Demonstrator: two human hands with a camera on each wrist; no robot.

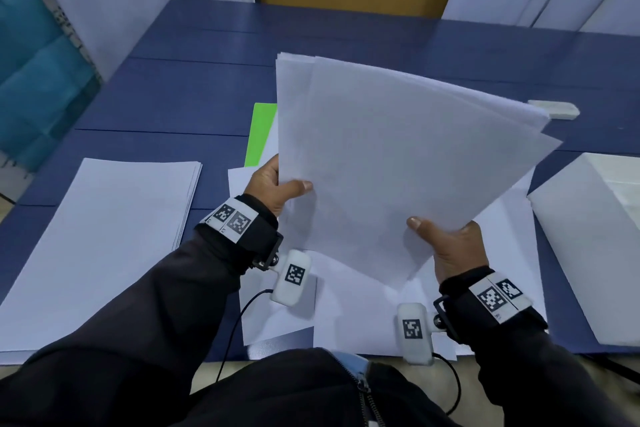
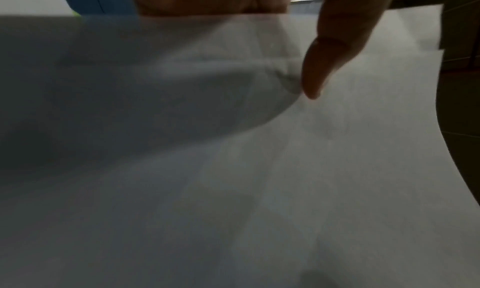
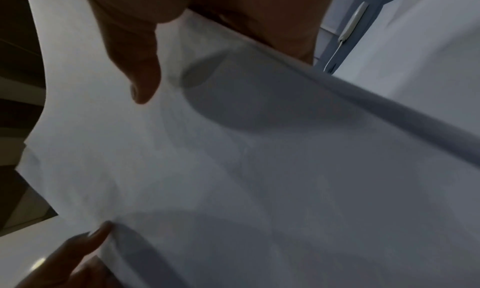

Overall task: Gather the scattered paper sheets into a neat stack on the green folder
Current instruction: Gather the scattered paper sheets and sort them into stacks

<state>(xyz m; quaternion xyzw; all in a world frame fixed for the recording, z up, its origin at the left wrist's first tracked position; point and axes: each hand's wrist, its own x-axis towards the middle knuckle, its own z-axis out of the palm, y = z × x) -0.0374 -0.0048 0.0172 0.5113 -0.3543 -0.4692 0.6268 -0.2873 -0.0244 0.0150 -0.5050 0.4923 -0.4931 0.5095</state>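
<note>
I hold a fanned bundle of white paper sheets [image 1: 398, 156] lifted above the table, its edges uneven. My left hand [image 1: 277, 184] pinches its left edge, thumb on top. My right hand [image 1: 446, 239] grips the lower right corner, thumb on top. Both wrist views are filled with the same sheets [image 2: 259, 169] [image 3: 259, 169], each with a thumb pressed on the paper. A strip of the green folder [image 1: 261, 135] shows behind the bundle, mostly hidden. More loose sheets [image 1: 363, 315] lie on the table under my hands.
A separate neat pile of white paper [image 1: 104, 246] lies at the left on the blue table [image 1: 173, 94]. A white box [image 1: 595, 236] stands at the right edge. A small white flat object [image 1: 554, 109] lies behind the bundle.
</note>
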